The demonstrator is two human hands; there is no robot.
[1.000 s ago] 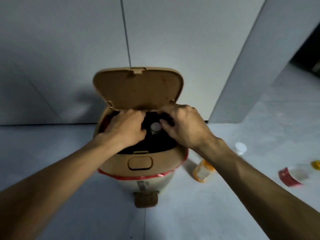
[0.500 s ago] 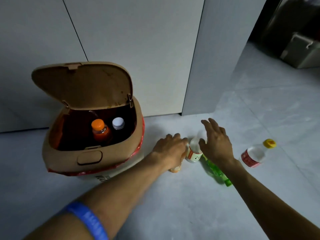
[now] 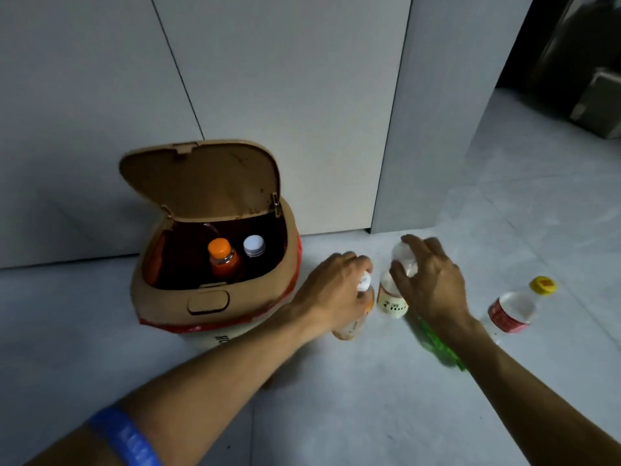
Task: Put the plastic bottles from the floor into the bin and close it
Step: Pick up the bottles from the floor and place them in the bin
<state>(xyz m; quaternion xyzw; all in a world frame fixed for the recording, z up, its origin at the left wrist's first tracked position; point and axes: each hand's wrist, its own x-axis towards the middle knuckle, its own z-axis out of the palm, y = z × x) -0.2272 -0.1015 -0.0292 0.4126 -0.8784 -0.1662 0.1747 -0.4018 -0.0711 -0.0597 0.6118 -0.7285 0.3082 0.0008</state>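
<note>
Now both hands have closed in since a moment ago: the left hand [image 3: 336, 290] curls around the orange-labelled bottle [image 3: 353, 322], the right hand [image 3: 433, 284] grips the clear bottle [image 3: 391, 297]. Both bottles sit on the floor [image 3: 336, 398] right of the open bin [image 3: 215, 297].

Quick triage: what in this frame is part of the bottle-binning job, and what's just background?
Job: bin with open lid; two bottles inside; orange-label bottle under left hand; white-label bottle at right hand; green bottle; red-label bottle.

Background: blue wristband; grey box.
</note>
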